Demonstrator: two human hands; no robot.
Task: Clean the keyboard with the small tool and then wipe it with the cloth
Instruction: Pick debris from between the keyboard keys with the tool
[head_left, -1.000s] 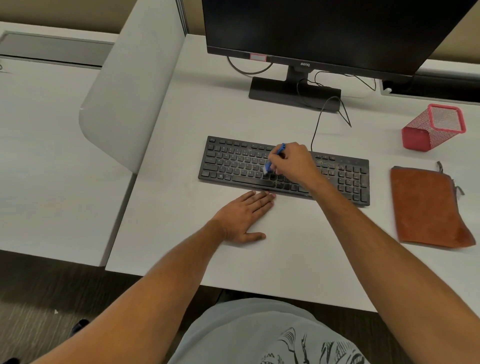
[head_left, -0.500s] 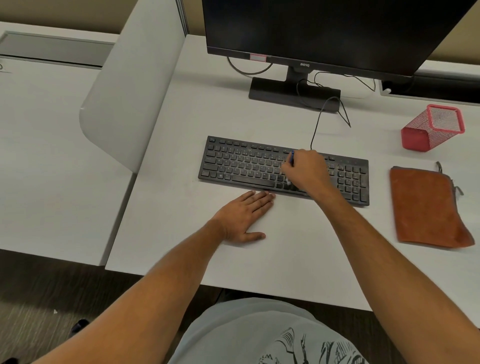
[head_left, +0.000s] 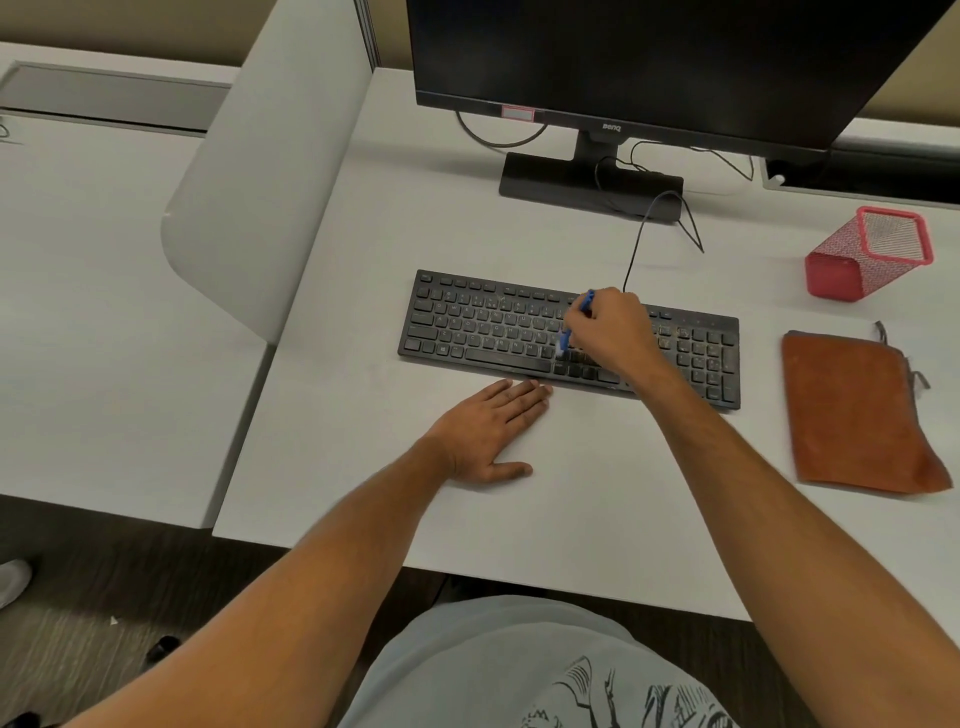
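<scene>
Under the BenQ monitor (head_left: 675, 52), right hand (head_left: 615, 327) gripping blue brush (head_left: 574, 325) on keyboard (head_left: 483, 327).

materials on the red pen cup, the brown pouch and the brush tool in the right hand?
Red mesh pen cup, lying on its side: looks like painted wire mesh, since the desk shows through its weave. Flat brown zip pouch: matte and slightly mottled, suede or faux leather, cannot tell which. Small blue brush tool in the right hand: glossy blue handle, probably plastic, with a pale tip that may be bristles.

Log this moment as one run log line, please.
step: brushing keys | right hand: holds blue brush on keyboard | left hand: flat on desk | cloth: untouched
</scene>
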